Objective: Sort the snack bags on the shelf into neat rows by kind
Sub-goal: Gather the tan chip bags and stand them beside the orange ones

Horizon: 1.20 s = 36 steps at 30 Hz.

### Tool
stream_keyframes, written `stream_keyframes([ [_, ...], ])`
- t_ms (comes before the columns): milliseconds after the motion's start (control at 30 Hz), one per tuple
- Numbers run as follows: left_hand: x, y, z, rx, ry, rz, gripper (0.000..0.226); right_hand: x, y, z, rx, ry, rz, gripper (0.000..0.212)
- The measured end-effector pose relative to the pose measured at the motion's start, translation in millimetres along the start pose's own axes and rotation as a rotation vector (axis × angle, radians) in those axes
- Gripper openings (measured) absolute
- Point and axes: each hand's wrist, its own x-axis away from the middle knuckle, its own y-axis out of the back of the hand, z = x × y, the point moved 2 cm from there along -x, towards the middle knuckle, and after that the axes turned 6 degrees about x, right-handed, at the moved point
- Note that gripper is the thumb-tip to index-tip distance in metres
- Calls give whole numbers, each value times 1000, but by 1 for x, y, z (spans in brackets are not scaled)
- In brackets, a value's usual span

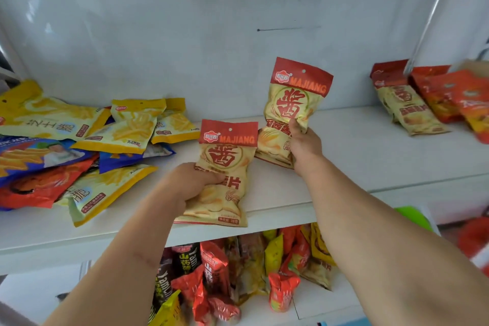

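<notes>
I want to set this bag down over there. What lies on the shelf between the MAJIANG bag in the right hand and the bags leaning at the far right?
In the head view that stretch of white shelf is bare.

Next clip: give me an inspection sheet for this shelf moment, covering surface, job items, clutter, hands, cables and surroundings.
Surface: white shelf, bare in the middle.
Job's things: two MAJIANG bags, the left bag low near the shelf's front edge, the right bag lifted upright; a matching bag lies at the far right beside orange bags.
Clutter: mixed pile of yellow, blue and red bags at the left, overlapping and unsorted.
Hands: left hand grips the left bag; right hand grips the right bag.
Cables: nothing seen.
Surroundings: white back wall; lower shelf bags jumbled below; green object at the right, unclear.
</notes>
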Motion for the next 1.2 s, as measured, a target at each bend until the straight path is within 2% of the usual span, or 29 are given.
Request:
stream_keyframes([
  [200, 12, -32, 12, 196, -43, 235, 28, 13, 48, -1, 1, -52, -33, 31],
  [467, 23, -120, 9, 258, -100, 327, 34, 5, 148, -4, 125, -42, -136, 36],
  [767, 19, -271, -11, 362, -193, 318, 35, -63, 287, 3, 174, 70, -162, 33],
  [900, 19, -336, -19, 386, -197, 301, 38, -100, 346, 5, 219, 101, -131, 46],
  [1067, 14, -391, -26, 390, -204, 258, 34, -139, 391, -1, 271, 97, -96, 28],
  [1200, 2, -421, -37, 403, -216, 228, 25, -170, 411, -5, 287, 151, -72, 25],
])
